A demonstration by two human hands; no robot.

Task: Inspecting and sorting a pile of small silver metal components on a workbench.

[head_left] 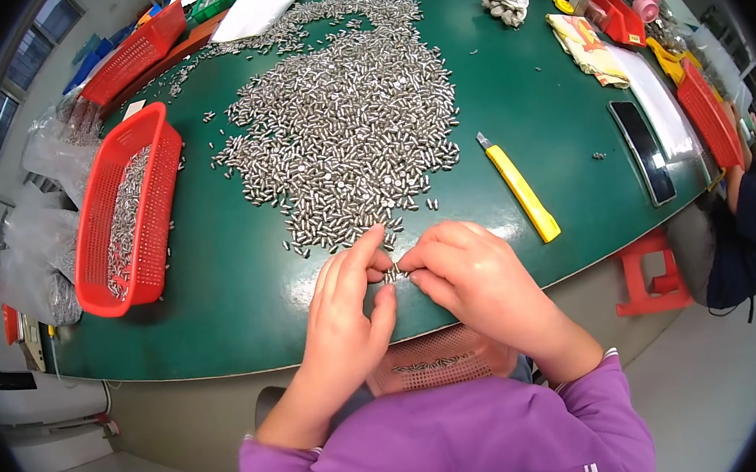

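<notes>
Both hands meet at the near edge of the green surface [238,275]; the left hand [344,315] and right hand [476,277] have their fingers [377,241] pinched shut around a small cluster of metal pins [393,275] held between the fingertips; the big pile of pins [350,121] lies just beyond; a red basket [128,208] sits by the left edge; a yellow utility knife [519,188] lies to the right.

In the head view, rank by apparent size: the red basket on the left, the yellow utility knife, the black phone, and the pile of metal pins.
1. pile of metal pins
2. red basket
3. black phone and yellow utility knife: look about alike; the phone is wider, but fisheye bending near the rim makes this unsure.
</notes>
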